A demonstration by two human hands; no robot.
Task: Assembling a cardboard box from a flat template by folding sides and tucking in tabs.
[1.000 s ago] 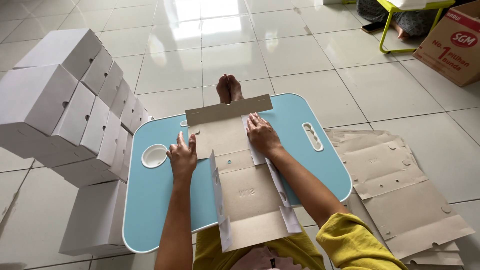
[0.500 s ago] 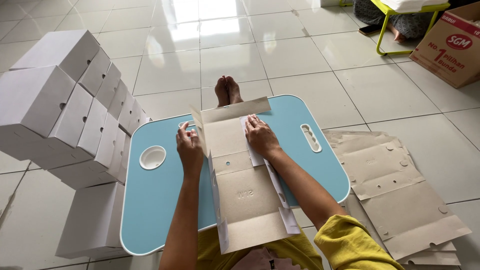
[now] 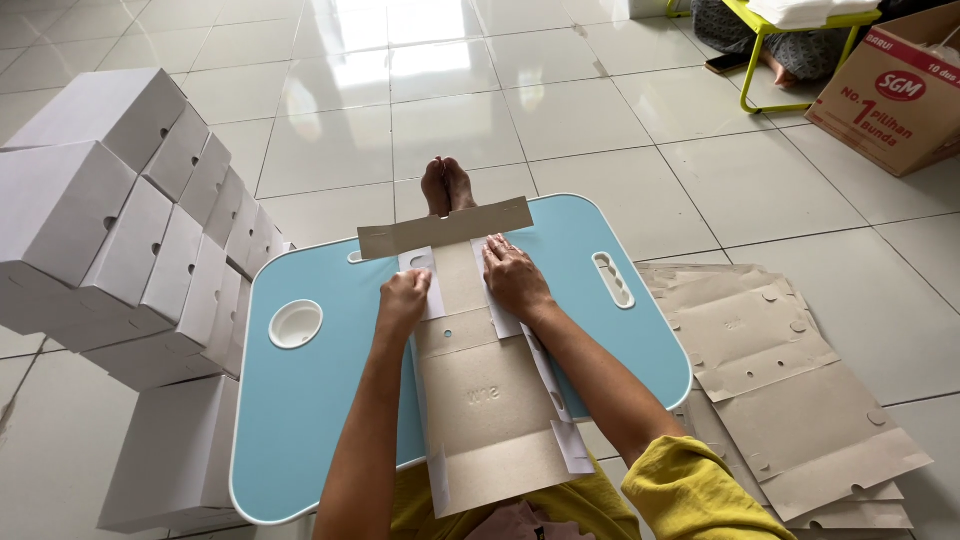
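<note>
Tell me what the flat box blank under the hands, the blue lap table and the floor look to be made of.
Box blank: thin paperboard, matte grey-brown inside with white edges; it creases sharply and its far flap stands up.
Lap table: probably moulded plastic, smooth light blue with a white rim and a recessed cup well.
Floor: glossy pale tiles, likely ceramic; grout lines and window glare show.

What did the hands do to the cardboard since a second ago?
The left hand moved in from beside the cardboard blank and folded its left side flap inward. The right hand stayed pressing the right flap; the blue table and white boxes stayed put.
</note>
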